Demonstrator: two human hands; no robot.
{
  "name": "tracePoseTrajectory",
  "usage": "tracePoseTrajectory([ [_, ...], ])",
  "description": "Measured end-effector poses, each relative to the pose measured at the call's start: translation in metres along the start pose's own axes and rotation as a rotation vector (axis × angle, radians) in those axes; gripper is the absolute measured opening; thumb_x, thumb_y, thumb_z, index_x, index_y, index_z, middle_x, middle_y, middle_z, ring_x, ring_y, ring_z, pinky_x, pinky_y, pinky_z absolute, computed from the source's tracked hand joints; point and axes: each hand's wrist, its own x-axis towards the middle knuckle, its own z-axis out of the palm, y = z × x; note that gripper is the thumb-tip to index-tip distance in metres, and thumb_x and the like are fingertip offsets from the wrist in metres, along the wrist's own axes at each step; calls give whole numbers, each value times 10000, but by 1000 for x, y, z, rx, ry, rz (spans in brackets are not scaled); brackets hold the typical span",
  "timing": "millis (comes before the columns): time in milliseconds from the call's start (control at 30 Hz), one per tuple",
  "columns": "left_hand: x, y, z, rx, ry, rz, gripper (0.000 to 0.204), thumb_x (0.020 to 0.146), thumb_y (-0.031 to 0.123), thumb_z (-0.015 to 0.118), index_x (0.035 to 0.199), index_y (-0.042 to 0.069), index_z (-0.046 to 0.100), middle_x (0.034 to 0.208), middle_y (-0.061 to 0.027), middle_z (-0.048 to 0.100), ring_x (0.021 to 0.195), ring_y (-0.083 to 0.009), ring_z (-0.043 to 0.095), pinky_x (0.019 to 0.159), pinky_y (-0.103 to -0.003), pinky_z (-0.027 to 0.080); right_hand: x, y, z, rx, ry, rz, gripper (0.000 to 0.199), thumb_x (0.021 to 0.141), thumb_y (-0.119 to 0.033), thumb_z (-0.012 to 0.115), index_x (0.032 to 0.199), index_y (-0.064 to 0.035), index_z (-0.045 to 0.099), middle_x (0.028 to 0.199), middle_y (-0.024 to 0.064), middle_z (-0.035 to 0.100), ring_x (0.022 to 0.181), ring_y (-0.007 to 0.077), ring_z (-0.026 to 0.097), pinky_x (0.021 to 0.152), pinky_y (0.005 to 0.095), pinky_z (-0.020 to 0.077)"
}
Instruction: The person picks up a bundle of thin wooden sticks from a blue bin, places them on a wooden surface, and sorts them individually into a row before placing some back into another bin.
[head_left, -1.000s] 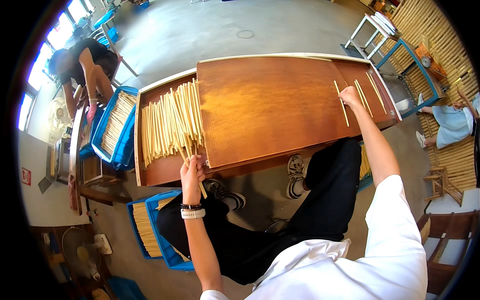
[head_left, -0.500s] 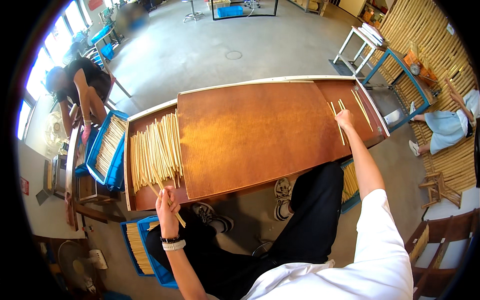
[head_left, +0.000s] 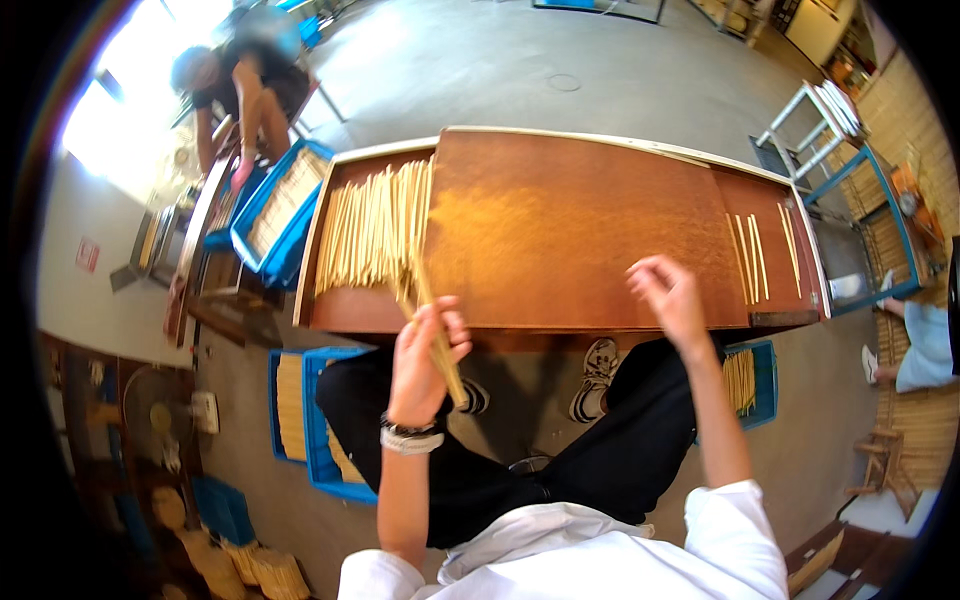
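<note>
Sunlight is pouring in at the upper left of the frame, where another person (head_left: 240,75) is bending over a blue crate (head_left: 275,205) of pale sticks. Just right of that crate, a pile of sticks (head_left: 372,228) is lying on the left end of the wooden table (head_left: 580,230), filling the upper middle of the frame. Below it, left of centre, the left hand (head_left: 422,362) is gripping one stick (head_left: 437,335) with its fingers clenched around it; the stick is slanting from the near edge of the pile down past the table's front edge, over the person's dark trousers. A second blue crate (head_left: 318,440) is standing on the floor at lower left, beside the person's leg. Right of centre, the right hand (head_left: 668,298) is hovering over the table's front edge, fingers loosely curled and grasping nothing. Farther right, a few sticks (head_left: 752,258) are lying spread apart on the table's right end.
</note>
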Motion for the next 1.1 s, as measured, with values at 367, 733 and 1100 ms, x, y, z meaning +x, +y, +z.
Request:
tracePoseTrajectory([
  [367,-37,-37,29,-117,-80,42,385,1060,257,404,1284,-35,516,1298,-122,587,1100,-195,615,963,-342,505,-69,-73,163,285,-277,53,82,919,-29,632,988,15,641,867,28,673,757,76,613,680,225,498],
  [733,-78,-15,-30,-253,82,102,440,1045,301,432,1335,-29,466,1383,-190,495,1324,-314,462,1052,-513,453,51,-43,203,217,-82,22,118,879,-83,670,943,10,636,789,44,648,623,94,580,528,244,468],
  [1100,-106,-13,-57,-280,125,97,421,1041,307,445,1309,-13,497,1353,-167,525,1280,-284,505,1052,-487,462,162,-9,257,-260,201,80,126,759,-160,716,799,-54,662,637,113,677,595,221,691,643,351,536],
])
